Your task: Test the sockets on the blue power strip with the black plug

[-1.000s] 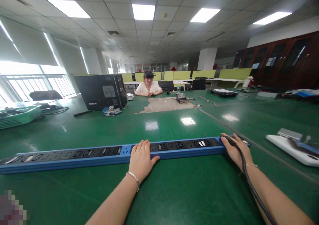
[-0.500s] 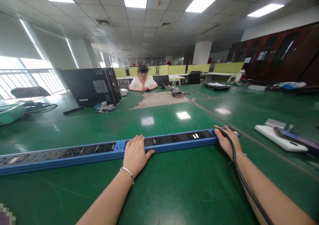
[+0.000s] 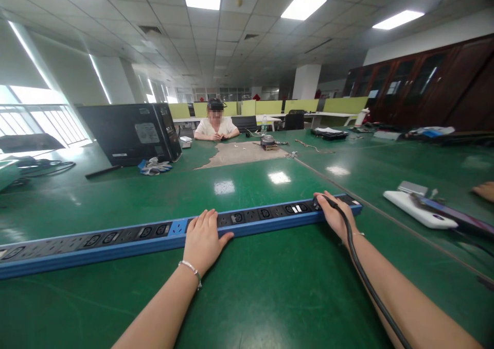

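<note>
A long blue power strip (image 3: pixel 264 214) with black sockets lies across the green table. My left hand (image 3: pixel 204 236) grips its middle, fingers over the top and thumb along the near side, beside a blue socket (image 3: pixel 178 227). Toward the strip's right end, my right hand (image 3: pixel 336 215) is closed on a black plug (image 3: pixel 320 202) at the last sockets. Whether the plug sits inside a socket is hidden. From it a black cable (image 3: pixel 358 266) runs down over my right forearm.
A black computer case (image 3: pixel 131 135) and gloves (image 3: pixel 154 167) are at the back left. Opposite sits a person (image 3: pixel 216 125) near a bottle (image 3: pixel 264 125). On the right lie a white device (image 3: pixel 419 210) and, at the edge, part of another person's hand (image 3: pixel 484 190).
My right hand has moved left with the plug, from the strip's end section to the last sockets. The view has shifted slightly right. My left hand stays on the strip.
</note>
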`<act>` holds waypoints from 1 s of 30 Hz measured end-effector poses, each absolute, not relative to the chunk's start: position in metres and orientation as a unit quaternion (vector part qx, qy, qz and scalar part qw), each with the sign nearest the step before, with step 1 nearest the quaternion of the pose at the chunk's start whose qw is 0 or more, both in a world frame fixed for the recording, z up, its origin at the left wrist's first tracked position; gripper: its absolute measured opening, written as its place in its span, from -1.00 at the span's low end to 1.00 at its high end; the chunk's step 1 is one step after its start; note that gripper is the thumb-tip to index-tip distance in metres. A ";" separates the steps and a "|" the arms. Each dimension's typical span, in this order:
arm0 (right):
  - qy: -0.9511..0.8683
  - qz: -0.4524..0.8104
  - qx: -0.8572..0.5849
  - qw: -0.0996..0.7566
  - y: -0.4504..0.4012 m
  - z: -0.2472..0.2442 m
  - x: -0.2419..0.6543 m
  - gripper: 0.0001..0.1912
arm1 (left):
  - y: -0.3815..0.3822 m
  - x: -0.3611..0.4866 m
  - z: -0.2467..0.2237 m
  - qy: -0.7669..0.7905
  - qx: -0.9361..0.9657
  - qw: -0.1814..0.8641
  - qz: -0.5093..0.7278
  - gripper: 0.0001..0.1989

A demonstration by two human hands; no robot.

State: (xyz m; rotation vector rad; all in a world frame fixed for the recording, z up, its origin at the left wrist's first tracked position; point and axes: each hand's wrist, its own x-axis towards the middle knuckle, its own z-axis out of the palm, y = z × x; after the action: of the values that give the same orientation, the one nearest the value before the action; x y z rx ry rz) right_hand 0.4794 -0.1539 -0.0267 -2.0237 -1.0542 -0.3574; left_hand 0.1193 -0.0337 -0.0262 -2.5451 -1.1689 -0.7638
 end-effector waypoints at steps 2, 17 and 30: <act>-0.399 -0.119 -0.811 0.412 -0.152 -0.026 0.478 -0.54 | -0.034 0.120 -0.026 -0.402 -0.871 0.118 -0.258 -0.43; -0.387 -0.132 -0.828 0.383 -0.148 -0.030 0.476 -0.51 | -0.036 0.120 -0.025 -0.407 -0.866 0.117 -0.266 -0.44; -0.408 -0.193 -0.808 0.378 -0.149 -0.037 0.464 -0.56 | -0.036 0.121 -0.025 -0.408 -0.867 0.109 -0.263 -0.43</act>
State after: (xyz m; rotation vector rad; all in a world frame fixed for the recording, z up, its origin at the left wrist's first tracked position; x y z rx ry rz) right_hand 0.4638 -0.1494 -0.0373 -2.0656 -1.0440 -0.4926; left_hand 0.1209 -0.0359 -0.0245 -2.5514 -1.2015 -0.7729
